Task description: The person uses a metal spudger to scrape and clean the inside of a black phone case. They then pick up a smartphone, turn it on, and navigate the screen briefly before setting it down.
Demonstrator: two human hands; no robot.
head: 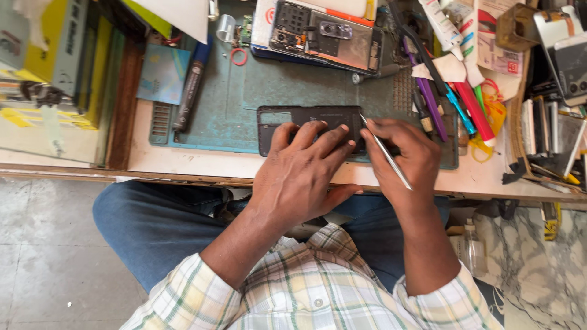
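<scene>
A dark phone back cover (306,116) lies on the teal work mat (244,91) near the bench's front edge. My left hand (302,174) presses flat on its right half, fingers spread over it. My right hand (406,156) rests at the cover's right end and pinches thin metal tweezers (385,151), whose tip points up toward the cover's top right corner. Further back on the mat lies an opened phone (327,33) with its inner parts showing.
A black marker (191,85) lies at the mat's left, beside a blue card (162,72). Several screwdrivers and tools (452,98) crowd the right. Phone parts sit in a tray (556,122) at far right. A bottle (469,244) stands below the bench.
</scene>
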